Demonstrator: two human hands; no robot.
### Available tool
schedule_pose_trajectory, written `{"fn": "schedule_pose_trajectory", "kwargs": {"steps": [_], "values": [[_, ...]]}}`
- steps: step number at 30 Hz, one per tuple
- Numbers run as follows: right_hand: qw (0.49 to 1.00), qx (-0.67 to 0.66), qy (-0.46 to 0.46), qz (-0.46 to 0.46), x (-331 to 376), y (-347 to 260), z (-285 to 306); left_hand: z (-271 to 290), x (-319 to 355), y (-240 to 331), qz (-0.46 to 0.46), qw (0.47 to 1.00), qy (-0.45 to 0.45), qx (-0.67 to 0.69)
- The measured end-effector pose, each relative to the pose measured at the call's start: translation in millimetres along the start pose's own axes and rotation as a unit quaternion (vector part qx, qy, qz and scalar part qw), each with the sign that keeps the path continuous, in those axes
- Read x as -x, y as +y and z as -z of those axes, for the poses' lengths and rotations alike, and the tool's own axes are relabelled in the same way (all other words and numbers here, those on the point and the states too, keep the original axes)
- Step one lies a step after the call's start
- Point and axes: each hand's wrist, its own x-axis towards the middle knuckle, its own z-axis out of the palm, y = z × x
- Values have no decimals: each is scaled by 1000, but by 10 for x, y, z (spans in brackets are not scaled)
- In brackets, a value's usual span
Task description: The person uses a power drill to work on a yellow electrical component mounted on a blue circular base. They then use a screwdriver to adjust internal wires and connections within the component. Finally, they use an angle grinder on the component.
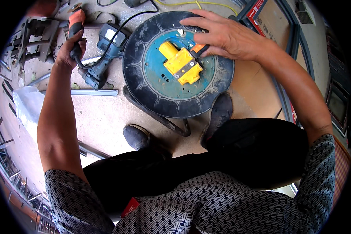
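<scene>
The concrete floor (101, 117) carries everything here, and the biggest thing on it is the round black cable reel (144, 74) with its blue centre disc, lying flat just ahead of the person's 2 dark shoes (138, 137). On the disc sits a yellow socket block (181, 64). The right hand (226, 37) rests spread over the reel's far rim, its thumb and forefinger pinching an orange-and-black plug (199, 48) at the block's edge; whether the plug is fully seated I cannot tell. To the left lies a blue power drill (105, 50), and just beside it the left hand (71, 48) has its grip pressed together around the black handle of an orange power tool (77, 23), whose black cord (124, 23) loops across toward the reel. Thin metal bars (93, 93) lie near the drill. The likely trouble, as I judge it: if the plug makes contact while the left hand squeezes the tool's switch, the tool could start unexpectedly; the looping cord could also snag on the drill.
</scene>
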Motion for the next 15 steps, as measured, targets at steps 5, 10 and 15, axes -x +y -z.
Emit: {"fn": "schedule_pose_trajectory", "kwargs": {"steps": [5, 10, 15], "values": [[1000, -12, -11, 11, -8, 4, 16, 6, 1, -8, 2, 1000, -3, 3], [999, -13, -20, 28, -40, -18, 50, 21, -11, 0, 5, 1000, -14, 7], [999, -25, -28, 36, -89, -5, 64, 26, 1, -13, 9, 1000, -11, 12]]}}
